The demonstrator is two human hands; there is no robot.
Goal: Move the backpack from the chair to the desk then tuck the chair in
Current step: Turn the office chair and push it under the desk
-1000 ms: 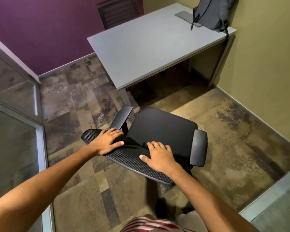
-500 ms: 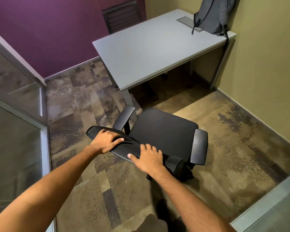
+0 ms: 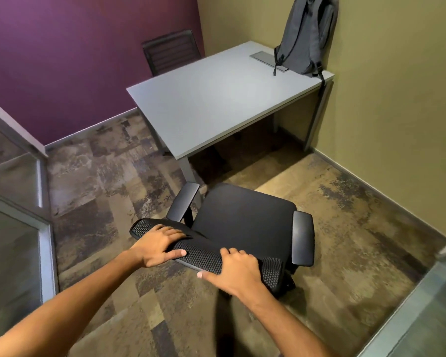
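Note:
A grey backpack stands upright on the far right corner of the grey desk, leaning on the olive wall. The black office chair stands on the carpet in front of the desk, its seat facing the desk and just short of the desk's near edge. My left hand grips the left part of the chair's mesh backrest top. My right hand grips the same backrest top further right. Both armrests are in view; the chair's base is mostly hidden under the seat.
A second dark chair stands behind the desk by the purple wall. A glass partition with a metal frame runs along the left. Another glass panel is at the lower right. The olive wall borders the desk's right side.
The chair has rolled a little toward the desk with both hands on its backrest. My right hand has shifted along the backrest top. The view has tilted up, showing more of the backpack.

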